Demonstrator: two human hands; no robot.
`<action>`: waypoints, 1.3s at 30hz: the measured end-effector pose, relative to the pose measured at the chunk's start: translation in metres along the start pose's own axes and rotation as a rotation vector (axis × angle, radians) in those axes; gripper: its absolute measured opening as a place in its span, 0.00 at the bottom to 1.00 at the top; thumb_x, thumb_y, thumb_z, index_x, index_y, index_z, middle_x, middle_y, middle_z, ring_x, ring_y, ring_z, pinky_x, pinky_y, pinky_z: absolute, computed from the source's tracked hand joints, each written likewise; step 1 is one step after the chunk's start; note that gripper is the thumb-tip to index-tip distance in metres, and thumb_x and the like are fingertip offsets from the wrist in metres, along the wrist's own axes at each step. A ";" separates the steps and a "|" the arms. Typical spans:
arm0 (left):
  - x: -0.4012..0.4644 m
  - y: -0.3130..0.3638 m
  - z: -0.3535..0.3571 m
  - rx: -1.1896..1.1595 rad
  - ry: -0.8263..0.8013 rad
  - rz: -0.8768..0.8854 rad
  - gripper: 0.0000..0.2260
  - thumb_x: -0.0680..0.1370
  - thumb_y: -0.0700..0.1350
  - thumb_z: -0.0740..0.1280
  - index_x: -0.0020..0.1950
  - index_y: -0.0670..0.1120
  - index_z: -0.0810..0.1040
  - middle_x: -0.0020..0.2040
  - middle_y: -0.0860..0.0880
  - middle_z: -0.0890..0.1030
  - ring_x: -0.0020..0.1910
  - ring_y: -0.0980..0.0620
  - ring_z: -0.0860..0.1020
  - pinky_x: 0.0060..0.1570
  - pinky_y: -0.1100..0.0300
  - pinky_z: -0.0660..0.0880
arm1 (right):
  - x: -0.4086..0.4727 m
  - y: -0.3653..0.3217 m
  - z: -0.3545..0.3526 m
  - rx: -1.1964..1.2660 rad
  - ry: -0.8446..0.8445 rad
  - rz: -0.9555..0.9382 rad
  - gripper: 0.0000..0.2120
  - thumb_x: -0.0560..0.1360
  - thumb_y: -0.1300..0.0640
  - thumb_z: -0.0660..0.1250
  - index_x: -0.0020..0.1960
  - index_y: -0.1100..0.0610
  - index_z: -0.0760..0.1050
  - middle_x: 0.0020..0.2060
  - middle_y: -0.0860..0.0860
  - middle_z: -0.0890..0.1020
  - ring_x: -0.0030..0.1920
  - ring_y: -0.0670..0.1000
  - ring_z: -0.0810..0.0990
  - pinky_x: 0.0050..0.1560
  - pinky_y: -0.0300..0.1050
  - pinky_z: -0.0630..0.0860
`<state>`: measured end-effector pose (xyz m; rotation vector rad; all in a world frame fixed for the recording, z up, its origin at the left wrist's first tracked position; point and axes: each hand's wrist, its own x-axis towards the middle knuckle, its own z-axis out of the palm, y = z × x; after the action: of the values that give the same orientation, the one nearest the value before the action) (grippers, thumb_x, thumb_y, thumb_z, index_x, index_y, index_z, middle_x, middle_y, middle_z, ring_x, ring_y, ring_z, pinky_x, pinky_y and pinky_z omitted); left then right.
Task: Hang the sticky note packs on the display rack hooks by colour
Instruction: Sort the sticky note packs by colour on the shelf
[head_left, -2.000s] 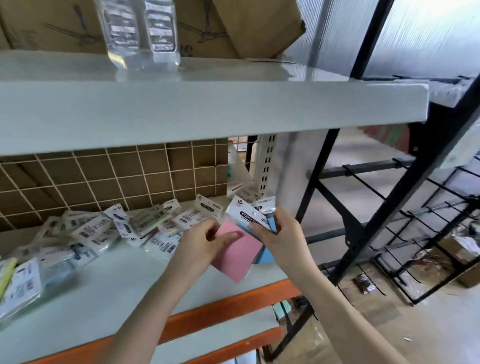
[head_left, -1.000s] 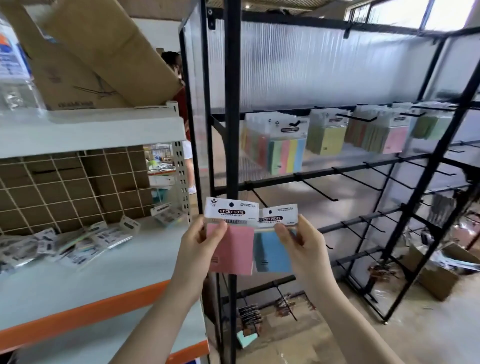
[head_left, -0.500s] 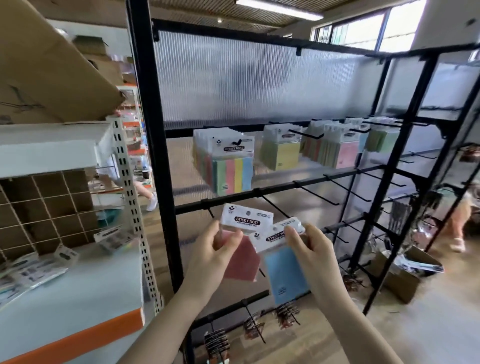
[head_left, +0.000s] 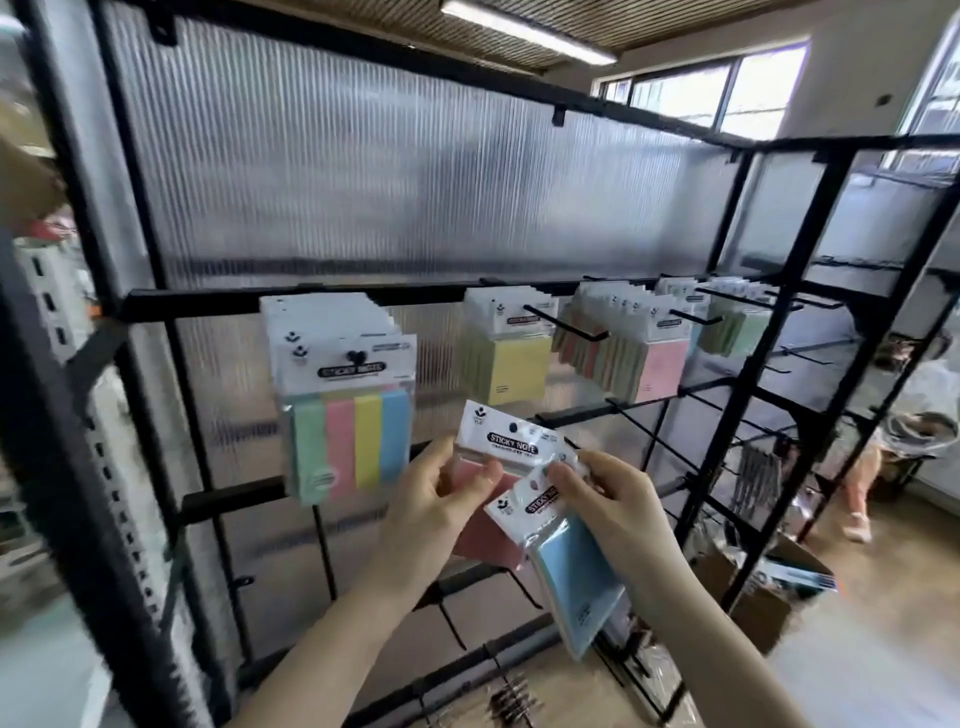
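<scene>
— So, what do the hands hold?

— I see the left hand (head_left: 441, 499) pinching the pink pack (head_left: 488, 525) by its white header card, thumb in front. The right hand (head_left: 613, 504) grips the blue pack (head_left: 576, 577) at its header, and this pack hangs tilted, overlapping the pink one.

— And where are they?

— Both are in front of the display rack (head_left: 156, 306), below its top bar and apart from the hooks. On that bar hang the multicolour packs (head_left: 348, 441), then the yellow packs (head_left: 511, 371), the pink packs (head_left: 657, 371) and the green packs (head_left: 737, 332).
</scene>
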<state>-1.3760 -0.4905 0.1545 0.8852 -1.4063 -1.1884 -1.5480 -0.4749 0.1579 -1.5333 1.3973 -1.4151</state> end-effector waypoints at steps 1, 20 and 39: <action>0.007 0.001 0.005 0.003 -0.013 0.012 0.12 0.70 0.53 0.68 0.52 0.52 0.78 0.40 0.53 0.83 0.40 0.53 0.83 0.39 0.57 0.79 | 0.007 0.002 -0.005 0.021 0.021 0.001 0.08 0.76 0.56 0.68 0.44 0.62 0.78 0.37 0.57 0.84 0.35 0.50 0.80 0.38 0.44 0.72; 0.105 0.008 0.144 0.044 -0.015 0.163 0.15 0.70 0.56 0.66 0.42 0.44 0.80 0.38 0.51 0.85 0.36 0.52 0.83 0.36 0.61 0.78 | 0.074 0.030 -0.121 0.141 0.259 -0.318 0.10 0.72 0.52 0.66 0.40 0.60 0.75 0.29 0.51 0.78 0.27 0.45 0.73 0.26 0.37 0.69; 0.169 0.017 0.245 0.141 0.375 0.307 0.14 0.72 0.54 0.66 0.41 0.44 0.82 0.38 0.40 0.83 0.39 0.38 0.81 0.40 0.41 0.76 | 0.184 0.060 -0.204 0.286 0.035 -0.409 0.19 0.73 0.49 0.66 0.40 0.66 0.70 0.34 0.65 0.74 0.31 0.63 0.72 0.32 0.59 0.69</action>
<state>-1.6452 -0.5990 0.2219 0.8971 -1.2699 -0.6587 -1.7836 -0.6219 0.2047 -1.6651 0.8769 -1.8021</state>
